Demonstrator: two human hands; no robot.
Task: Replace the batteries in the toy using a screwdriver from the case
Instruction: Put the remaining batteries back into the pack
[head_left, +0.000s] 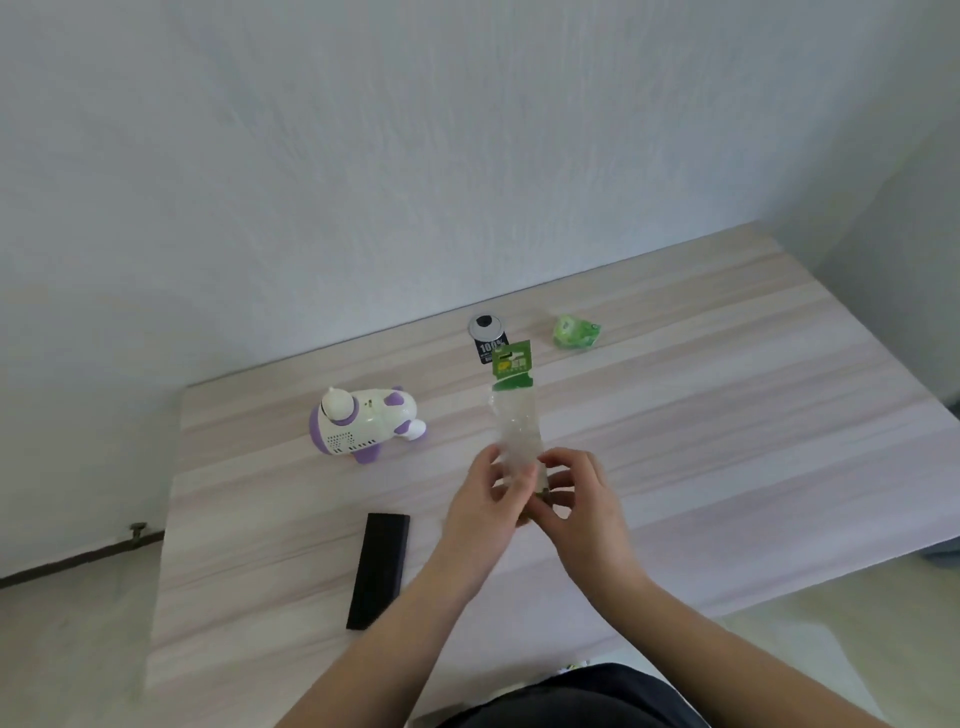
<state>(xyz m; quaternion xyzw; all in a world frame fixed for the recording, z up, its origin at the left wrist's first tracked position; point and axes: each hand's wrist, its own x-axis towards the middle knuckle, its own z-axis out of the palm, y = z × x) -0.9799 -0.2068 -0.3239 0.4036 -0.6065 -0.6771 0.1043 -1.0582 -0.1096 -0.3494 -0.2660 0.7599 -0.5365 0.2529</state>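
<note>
Left hand (491, 496) and right hand (574, 493): both at frame centre, above the wooden table (727, 415), fingers closed on the lower end of a clear plastic battery pack (514, 431) with green header card at top. Pack held upright, raised off the surface. Toy (363, 423): white and purple, lying on its side left of centre, apart from the hands. Black case (379, 571): flat on the table, lower left of the hands, closed. Crumpled green wrapper (575, 331): upper right of centre. Grey round cap (485, 327) and black tag (491, 351): behind the header card.
</note>
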